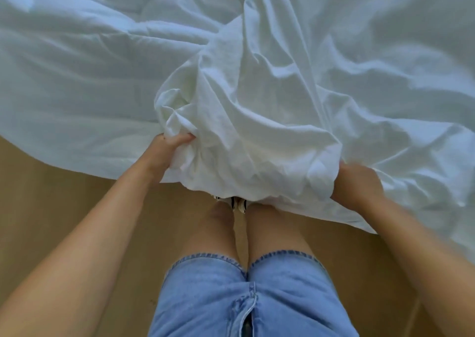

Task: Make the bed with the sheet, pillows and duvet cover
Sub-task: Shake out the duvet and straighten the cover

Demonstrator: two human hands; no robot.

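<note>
Two grips, left grip (168, 154) and right grip (356, 185), clamp crumpled white cotton bedding (257, 131) bunched between them; spreading seems under way, next needing an outward, flattening pull.

No text, label, brand, number or sign can be read anywhere, whether on the crumpled white fabric bedding (257, 100), on the light blue denim shorts (205, 298) or on the plain tan floor (64, 182).
</note>
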